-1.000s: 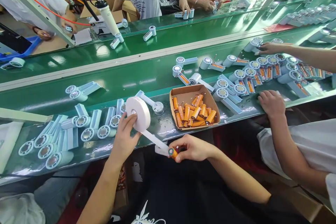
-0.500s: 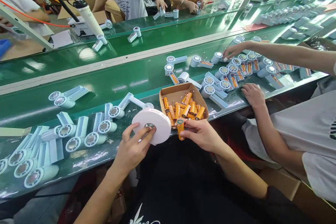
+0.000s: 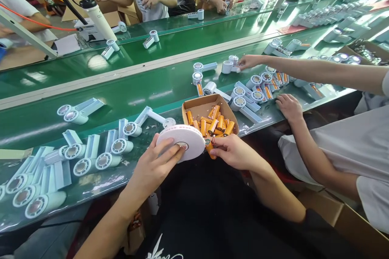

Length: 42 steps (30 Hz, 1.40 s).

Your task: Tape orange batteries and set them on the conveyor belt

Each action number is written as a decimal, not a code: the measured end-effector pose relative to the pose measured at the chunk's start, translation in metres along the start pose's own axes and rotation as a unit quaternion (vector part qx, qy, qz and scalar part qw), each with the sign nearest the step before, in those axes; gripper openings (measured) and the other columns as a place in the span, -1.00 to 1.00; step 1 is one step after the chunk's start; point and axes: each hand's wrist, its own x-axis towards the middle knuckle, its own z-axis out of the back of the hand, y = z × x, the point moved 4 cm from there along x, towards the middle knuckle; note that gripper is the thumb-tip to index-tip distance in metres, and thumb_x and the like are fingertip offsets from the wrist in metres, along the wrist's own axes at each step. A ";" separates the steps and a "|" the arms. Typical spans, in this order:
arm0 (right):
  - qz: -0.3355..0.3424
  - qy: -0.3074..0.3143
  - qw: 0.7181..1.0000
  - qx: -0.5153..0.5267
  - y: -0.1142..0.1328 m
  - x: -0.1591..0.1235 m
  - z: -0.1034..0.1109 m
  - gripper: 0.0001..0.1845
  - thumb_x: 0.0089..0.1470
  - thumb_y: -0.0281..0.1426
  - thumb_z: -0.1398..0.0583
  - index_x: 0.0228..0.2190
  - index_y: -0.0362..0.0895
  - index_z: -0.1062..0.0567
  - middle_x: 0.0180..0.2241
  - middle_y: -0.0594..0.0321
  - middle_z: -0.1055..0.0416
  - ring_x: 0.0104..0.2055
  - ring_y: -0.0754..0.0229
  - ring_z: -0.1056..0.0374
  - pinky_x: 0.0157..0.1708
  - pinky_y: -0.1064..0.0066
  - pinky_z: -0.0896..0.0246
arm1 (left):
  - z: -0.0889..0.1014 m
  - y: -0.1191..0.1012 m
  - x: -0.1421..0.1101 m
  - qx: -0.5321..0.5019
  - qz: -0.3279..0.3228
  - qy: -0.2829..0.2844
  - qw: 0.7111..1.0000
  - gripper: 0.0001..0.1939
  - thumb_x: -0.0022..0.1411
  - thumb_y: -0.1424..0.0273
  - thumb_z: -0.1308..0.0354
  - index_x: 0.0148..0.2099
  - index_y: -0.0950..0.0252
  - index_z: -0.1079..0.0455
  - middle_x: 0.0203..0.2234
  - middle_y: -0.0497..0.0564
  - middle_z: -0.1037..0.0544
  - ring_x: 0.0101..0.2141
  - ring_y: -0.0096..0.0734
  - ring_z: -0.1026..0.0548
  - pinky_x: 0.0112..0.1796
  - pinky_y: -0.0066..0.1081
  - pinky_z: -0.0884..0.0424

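My left hand (image 3: 162, 162) grips a wide roll of white tape (image 3: 190, 141), with fingers at its core. The roll is tilted so its flat side faces me. Close against the roll's right edge, my right hand (image 3: 232, 149) pinches an orange cylindrical battery (image 3: 210, 148) by its side; a thin red wire shows by the fingers. Whether tape sticks to the battery cannot be made out. Just behind both hands stands a cardboard tray (image 3: 190, 107) with several more orange batteries (image 3: 221, 123) in it.
Light-blue fan housings (image 3: 82, 166) lie in a group at the left bench edge. More housings (image 3: 257, 95), some with batteries inside, crowd the right. A co-worker's hand (image 3: 251, 61) reaches over the green belt (image 3: 127, 93); the other hand (image 3: 288, 107) rests at the edge.
The tape strip stretched between roll and battery a second ago is out of sight. The roll has turned flatter and come against the battery. The co-worker's arm has reached further left.
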 end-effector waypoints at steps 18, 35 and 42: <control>-0.008 -0.068 0.953 0.294 -0.027 0.018 -0.021 -0.52 0.11 -0.01 -0.40 -0.09 -0.09 -0.72 -0.11 0.13 -0.70 0.03 -0.09 -0.59 0.10 0.11 -0.53 | -0.028 -0.011 0.002 0.007 0.055 -0.023 0.998 -0.36 0.31 0.60 -0.28 0.37 0.08 -0.43 -0.04 0.01 -0.69 0.15 -0.07 -0.42 0.41 0.19 -0.27; 0.034 -0.117 0.985 0.125 -0.005 0.013 0.001 -0.64 0.14 -0.17 -0.40 -0.10 -0.12 -0.70 -0.36 0.27 -0.64 -0.53 0.28 -0.43 -0.48 0.46 -0.46 | -0.012 -0.003 0.013 -0.013 0.033 -0.019 0.999 -0.54 0.32 0.60 -0.26 0.21 0.14 -0.55 -0.07 -0.05 -0.69 0.11 -0.04 -0.40 0.38 0.11 -0.30; 0.025 -0.207 0.935 0.288 -0.023 0.015 -0.023 -0.47 0.01 -0.05 -0.50 -0.05 -0.06 -0.64 -0.28 0.22 -0.64 -0.21 0.09 -0.62 -0.14 0.24 -0.64 | -0.017 -0.007 0.009 -0.023 0.073 -0.031 0.997 -0.52 0.28 0.57 -0.32 0.22 0.20 -0.54 -0.10 0.03 -0.69 0.14 0.01 -0.38 0.33 0.07 -0.34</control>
